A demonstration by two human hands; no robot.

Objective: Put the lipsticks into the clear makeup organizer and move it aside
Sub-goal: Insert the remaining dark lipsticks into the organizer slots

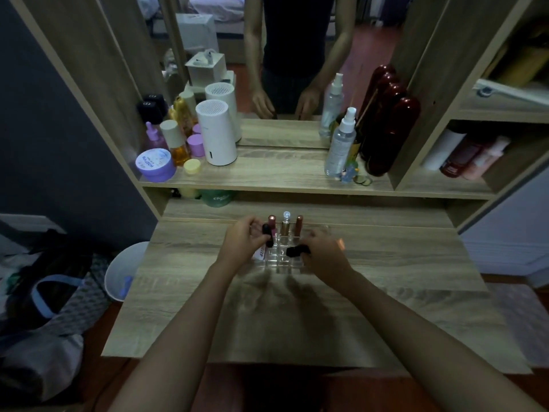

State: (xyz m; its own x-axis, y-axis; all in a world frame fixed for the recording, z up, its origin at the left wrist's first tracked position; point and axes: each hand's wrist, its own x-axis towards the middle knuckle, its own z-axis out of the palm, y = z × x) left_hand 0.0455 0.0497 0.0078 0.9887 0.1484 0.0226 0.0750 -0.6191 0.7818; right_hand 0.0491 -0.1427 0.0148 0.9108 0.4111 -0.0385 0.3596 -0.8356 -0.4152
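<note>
A clear makeup organizer (279, 263) with a grid of small cells stands on the wooden dressing table. Three lip products stand upright in its back row: a pink one (271, 223), a silver-capped one (286, 223) and a copper one (299, 224). My left hand (242, 243) grips a black lipstick (268, 234) upright over the organizer's left side. My right hand (325, 257) grips another black lipstick (298, 251), lying almost level above the organizer's front cells. Both hands cover parts of the organizer.
A shelf (267, 173) behind holds a white cylinder (217, 135), purple jars, amber bottles, a spray bottle (341, 144) and dark red cases (386, 129) before a mirror. A white bin (124, 272) and bags sit on the floor at left.
</note>
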